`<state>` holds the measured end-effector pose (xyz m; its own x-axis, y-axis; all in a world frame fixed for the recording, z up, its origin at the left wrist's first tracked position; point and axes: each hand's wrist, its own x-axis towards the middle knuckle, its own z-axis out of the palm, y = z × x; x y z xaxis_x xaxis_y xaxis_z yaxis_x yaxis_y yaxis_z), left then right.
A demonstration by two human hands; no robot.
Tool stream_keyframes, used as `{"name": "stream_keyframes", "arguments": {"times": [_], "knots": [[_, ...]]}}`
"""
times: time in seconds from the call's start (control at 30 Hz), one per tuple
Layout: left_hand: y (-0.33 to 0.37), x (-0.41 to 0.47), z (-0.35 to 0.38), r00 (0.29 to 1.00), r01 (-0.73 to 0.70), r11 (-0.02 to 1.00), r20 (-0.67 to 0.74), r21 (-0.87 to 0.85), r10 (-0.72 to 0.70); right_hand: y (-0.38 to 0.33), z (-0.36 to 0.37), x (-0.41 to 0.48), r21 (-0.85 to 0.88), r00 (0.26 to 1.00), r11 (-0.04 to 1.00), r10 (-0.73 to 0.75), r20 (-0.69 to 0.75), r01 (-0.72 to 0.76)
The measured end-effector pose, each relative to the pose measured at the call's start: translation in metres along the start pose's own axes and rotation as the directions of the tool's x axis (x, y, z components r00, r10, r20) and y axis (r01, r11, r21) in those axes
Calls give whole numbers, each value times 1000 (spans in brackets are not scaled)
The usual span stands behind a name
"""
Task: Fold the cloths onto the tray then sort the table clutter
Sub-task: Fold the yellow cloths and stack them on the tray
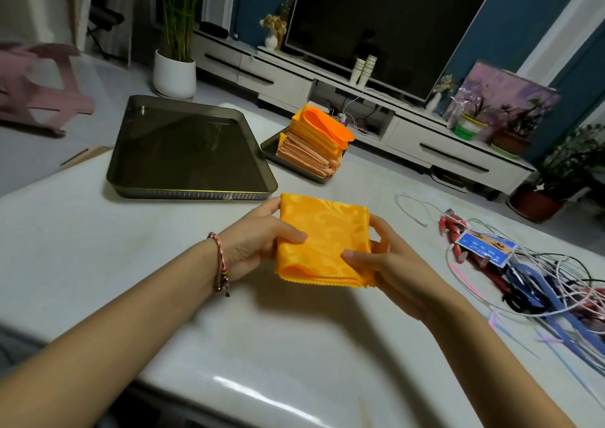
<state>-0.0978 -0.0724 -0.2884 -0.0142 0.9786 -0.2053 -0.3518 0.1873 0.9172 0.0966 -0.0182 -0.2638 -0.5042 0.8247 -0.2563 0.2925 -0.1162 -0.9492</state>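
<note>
Above the table (98, 247), both hands pinch a folded (glossy, patterned) cloth (322, 237)

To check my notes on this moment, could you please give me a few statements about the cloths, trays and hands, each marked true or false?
1. The left hand and the right hand both hold the yellow cloth. True.
2. The stack of cloths sits in the large tray. False: it sits in the smaller tray to the right of it.
3. The cables lie to the right of the hands. True.
4. The yellow cloth lies spread flat on the table. False: it is folded and held up in the hands.
5. The bracelet is on the right wrist. False: it is on the left wrist.
</note>
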Motion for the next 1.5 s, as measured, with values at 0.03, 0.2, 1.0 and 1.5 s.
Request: {"name": "stream_keyframes", "arguments": {"times": [0.03,0.2,1.0,1.5], "knots": [[0,2,-2,1000,9,1000,10,-8,-9,1,0,4,1,998,1000,-15,-63,15],[11,19,-14,999,-37,995,-13,-88,36,-18,0,31,-85,956,983,-178,-235,162],[32,59,-60,988,-13,976,-150,-220,-20,-102,-19,297,-741,795,663,-394,-462,-103],[41,51,-61,973,-63,990,-226,-127,33,-105,-18,256,-790,668,610,-612,-424,58]]}}
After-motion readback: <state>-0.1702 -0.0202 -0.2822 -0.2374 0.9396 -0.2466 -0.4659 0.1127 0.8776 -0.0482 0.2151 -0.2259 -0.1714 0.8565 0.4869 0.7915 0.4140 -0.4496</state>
